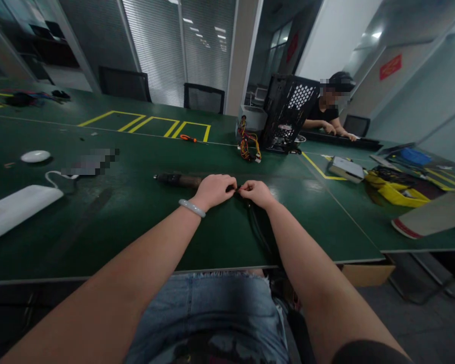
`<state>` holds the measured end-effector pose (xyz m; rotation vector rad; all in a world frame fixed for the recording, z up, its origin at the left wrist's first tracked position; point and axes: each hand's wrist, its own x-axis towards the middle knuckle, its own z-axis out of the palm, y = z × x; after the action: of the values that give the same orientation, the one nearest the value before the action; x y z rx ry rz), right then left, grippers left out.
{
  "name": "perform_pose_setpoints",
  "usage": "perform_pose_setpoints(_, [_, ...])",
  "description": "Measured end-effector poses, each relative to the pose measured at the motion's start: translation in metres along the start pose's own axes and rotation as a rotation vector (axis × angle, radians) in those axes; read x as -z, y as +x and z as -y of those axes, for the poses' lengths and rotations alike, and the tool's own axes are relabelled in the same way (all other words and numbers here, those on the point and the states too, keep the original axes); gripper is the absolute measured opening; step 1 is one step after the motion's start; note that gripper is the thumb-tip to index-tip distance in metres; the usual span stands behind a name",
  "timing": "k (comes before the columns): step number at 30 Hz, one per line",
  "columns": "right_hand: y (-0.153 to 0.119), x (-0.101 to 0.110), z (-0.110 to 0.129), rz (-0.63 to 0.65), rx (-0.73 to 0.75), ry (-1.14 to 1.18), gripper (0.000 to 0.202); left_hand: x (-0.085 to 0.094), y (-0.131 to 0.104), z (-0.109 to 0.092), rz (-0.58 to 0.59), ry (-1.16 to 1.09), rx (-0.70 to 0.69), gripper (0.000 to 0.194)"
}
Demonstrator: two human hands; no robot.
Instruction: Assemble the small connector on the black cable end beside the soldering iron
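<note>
A dark, pen-shaped electric screwdriver (178, 180) lies on the green table, its tip pointing left. My left hand (216, 192), with a pale bangle on the wrist, is closed around its rear end, which the fingers mostly hide. Close by on the right, my right hand (258, 193) pinches a small dark part at that end, seemingly the cable's plug. From below my right hand a black cable (258, 227) runs down toward the table's front edge. Whether plug and screwdriver are joined cannot be made out.
Behind my hands stand a black computer case (288, 114), a power supply (254, 119) with coloured wires, and an orange-handled screwdriver (188, 138). A white mouse (36, 156) and white keyboard (23, 210) lie left. At right are a yellow tray (402, 196), a cup (432, 215) and a co-worker (328, 114).
</note>
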<state>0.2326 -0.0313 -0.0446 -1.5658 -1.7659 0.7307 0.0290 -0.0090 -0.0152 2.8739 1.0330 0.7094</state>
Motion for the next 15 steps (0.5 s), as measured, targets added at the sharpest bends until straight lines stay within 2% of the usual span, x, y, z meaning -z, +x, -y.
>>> perform_pose_setpoints(10, [0.018,0.015,-0.001,0.209,-0.007,0.139,0.018,-0.004,0.005,0.002,0.014,0.009,0.004,0.018])
perform_pose_setpoints(15, [0.015,0.014,-0.003,0.204,0.017,0.135,0.017,-0.009,0.007,0.006,0.035,-0.012,0.03,0.02])
